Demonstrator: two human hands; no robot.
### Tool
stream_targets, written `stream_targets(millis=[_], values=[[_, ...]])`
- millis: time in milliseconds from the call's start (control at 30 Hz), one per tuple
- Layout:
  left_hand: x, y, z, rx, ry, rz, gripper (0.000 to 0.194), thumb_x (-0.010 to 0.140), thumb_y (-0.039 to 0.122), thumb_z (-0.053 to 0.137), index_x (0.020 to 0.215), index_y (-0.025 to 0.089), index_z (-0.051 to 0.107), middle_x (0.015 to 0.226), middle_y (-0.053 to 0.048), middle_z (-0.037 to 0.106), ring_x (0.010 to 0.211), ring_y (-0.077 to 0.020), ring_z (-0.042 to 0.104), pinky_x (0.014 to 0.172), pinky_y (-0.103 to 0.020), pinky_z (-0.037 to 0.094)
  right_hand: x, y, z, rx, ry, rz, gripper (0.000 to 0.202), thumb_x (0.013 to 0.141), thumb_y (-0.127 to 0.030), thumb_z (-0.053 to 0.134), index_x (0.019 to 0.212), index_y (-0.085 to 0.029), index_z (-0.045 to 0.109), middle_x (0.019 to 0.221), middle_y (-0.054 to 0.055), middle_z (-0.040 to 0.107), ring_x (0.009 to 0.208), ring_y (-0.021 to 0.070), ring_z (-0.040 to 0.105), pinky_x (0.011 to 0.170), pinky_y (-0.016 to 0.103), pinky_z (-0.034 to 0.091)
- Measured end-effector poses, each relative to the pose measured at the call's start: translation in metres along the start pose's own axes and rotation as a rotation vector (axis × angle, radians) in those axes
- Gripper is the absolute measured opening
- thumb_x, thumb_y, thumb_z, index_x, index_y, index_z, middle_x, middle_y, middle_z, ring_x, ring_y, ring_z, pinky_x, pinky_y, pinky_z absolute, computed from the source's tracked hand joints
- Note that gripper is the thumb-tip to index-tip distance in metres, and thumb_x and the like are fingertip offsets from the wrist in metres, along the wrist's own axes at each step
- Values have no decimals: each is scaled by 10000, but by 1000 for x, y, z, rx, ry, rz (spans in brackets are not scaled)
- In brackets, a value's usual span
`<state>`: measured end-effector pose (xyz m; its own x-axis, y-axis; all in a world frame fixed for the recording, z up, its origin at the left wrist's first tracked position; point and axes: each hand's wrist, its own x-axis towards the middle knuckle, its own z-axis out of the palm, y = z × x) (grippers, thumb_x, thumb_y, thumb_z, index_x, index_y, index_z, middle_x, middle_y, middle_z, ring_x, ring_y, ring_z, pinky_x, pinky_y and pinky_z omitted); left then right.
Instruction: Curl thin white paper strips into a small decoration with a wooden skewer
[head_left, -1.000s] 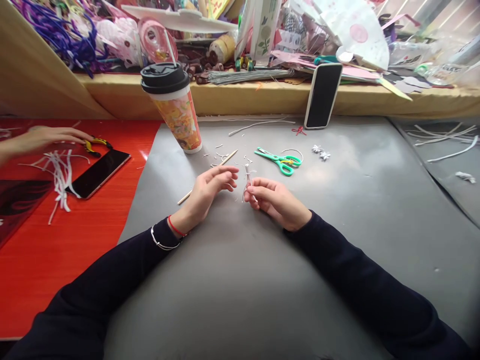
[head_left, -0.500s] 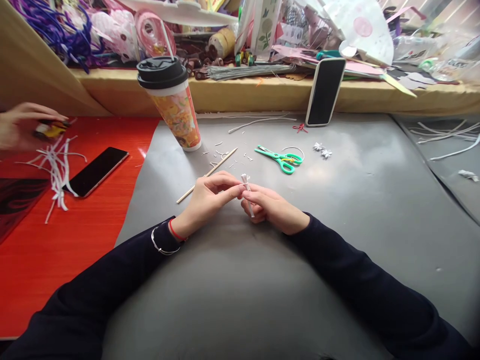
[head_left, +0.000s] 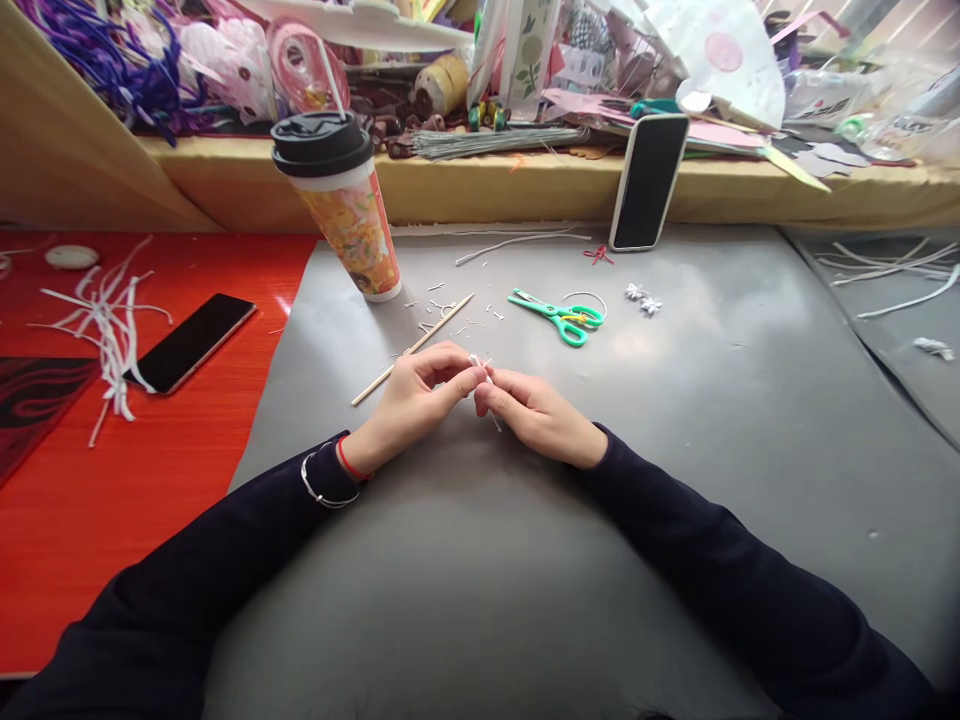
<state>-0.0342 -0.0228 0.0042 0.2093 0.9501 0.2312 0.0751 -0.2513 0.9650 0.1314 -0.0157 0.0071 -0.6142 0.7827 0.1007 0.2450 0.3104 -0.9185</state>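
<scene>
Over the grey mat, my left hand (head_left: 426,393) pinches a small white cord bundle (head_left: 481,362) between thumb and fingers. My right hand (head_left: 534,408) meets it from the right, its thumb and fingers closed on the same bundle. Short white ends stick out above the fingertips, and a thin tail hangs below them. Most of the bundle is hidden by my fingers. Just beyond my left hand lies a pale wooden stick (head_left: 414,348). Green-handled scissors (head_left: 556,316) rest past my right hand, and two small white knotted flowers (head_left: 643,299) are farther right.
A lidded paper cup (head_left: 346,225) stands at the back left, and a phone (head_left: 649,185) leans upright at the back right. Another phone (head_left: 199,342) lies on the red table beside white cords (head_left: 112,325). Craft supplies crowd the ledge (head_left: 487,190) behind.
My right hand has shifted slightly left, and the bundle has turned between my fingertips. Another person's hand with a yellow and black object has left the view at the left.
</scene>
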Motion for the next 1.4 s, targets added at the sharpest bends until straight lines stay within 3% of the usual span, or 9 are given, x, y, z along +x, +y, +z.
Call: stream_targets(millis=[100,367,600,733,933,1100,1200,1400], values=[[0,-2,0,-14,7,-20,157,787,317,586,777,162,600,771,-23,587,684,-121,569,654,-244,460,1,1,0,-98,46,-60,354,914,-393,319,686,-172,474,680,-18,442,630,84,395,626,221,336],[1,-5,-2,78,19,-22,124,781,279,571,815,162,591,796,-26,593,686,-110,546,615,-212,434,1,6,3,-225,106,-97,347,916,-375,328,689,-181,504,624,-29,399,582,87,368,575,217,310],[7,-8,-11,84,-214,-98,84,773,238,549,738,161,549,644,12,547,565,-92,526,536,-204,419,0,7,3,-328,-14,-96,307,918,-307,321,796,-178,572,742,8,560,694,110,490,674,224,358],[5,-6,-8,16,-149,-83,85,776,233,556,743,157,541,628,10,559,548,-96,556,547,-221,447,1,4,2,-290,-32,-79,317,928,-298,291,828,-184,569,823,11,587,765,113,516,732,228,365],[2,-2,-2,-63,-26,-118,124,772,269,584,738,150,575,608,-2,591,561,-111,582,577,-242,486,2,4,3,-232,-12,-65,322,930,-329,281,792,-184,533,722,-13,520,660,97,457,651,221,343],[6,-6,-6,-137,-73,-180,169,761,314,608,782,147,620,653,-20,623,592,-121,598,608,-257,511,1,7,3,-191,22,-19,341,927,-360,273,734,-181,490,630,-31,424,580,88,389,590,221,323],[6,-7,-8,-135,-123,-174,162,747,298,630,793,144,644,685,-25,634,627,-122,604,632,-253,518,1,7,3,-164,10,-24,330,926,-351,276,754,-178,499,669,-23,458,608,88,409,620,224,333],[5,-5,-5,-97,-90,-159,224,800,345,565,792,140,655,652,-29,630,606,-129,611,613,-258,526,2,8,3,-141,33,-20,334,922,-354,284,718,-177,481,696,-15,499,636,92,435,647,232,340]])
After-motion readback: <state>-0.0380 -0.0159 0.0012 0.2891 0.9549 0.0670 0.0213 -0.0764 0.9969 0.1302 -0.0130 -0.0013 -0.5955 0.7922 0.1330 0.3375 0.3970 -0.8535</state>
